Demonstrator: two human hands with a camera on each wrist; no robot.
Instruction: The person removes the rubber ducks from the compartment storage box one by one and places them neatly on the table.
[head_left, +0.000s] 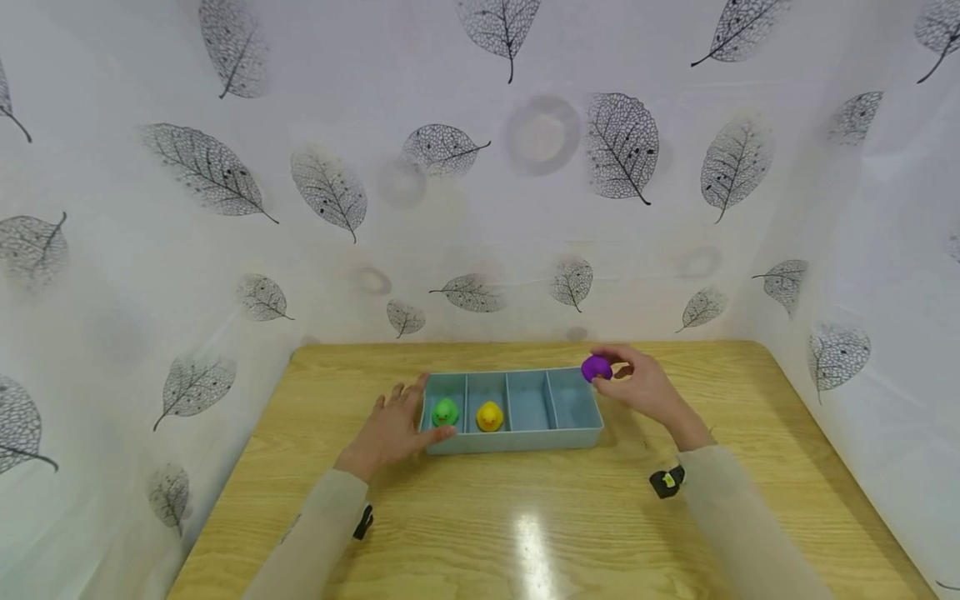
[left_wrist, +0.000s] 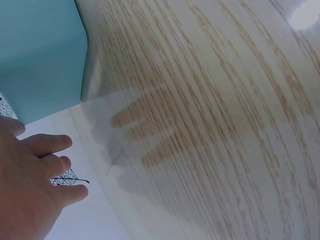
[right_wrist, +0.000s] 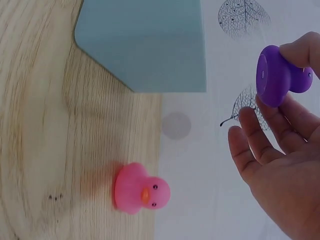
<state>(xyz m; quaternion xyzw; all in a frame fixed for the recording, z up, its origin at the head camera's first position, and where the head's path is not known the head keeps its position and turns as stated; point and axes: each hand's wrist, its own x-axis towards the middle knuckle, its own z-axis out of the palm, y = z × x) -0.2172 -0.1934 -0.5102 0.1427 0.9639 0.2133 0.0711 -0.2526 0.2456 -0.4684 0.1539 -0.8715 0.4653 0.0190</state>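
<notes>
My right hand [head_left: 642,388] pinches a purple rubber duck [head_left: 596,368] between thumb and fingers, at the back right corner of a light blue tray [head_left: 517,442]. In the right wrist view the duck [right_wrist: 274,77] is raised above the rim level, its flat base facing the tray. Four compartments divide the tray: a green duck [head_left: 446,412] sits in the leftmost, a yellow duck [head_left: 490,416] in the one beside it. My left hand [head_left: 392,427] spans the tray's left end with spread fingers, thumb over the front rim; its other fingertips [left_wrist: 75,194] stick out beyond the wall.
A pink duck [right_wrist: 137,190] stands on the wooden table right of the tray, hidden behind my right hand in the head view. White leaf-patterned cloth [head_left: 480,225] encloses the table at the back and both sides.
</notes>
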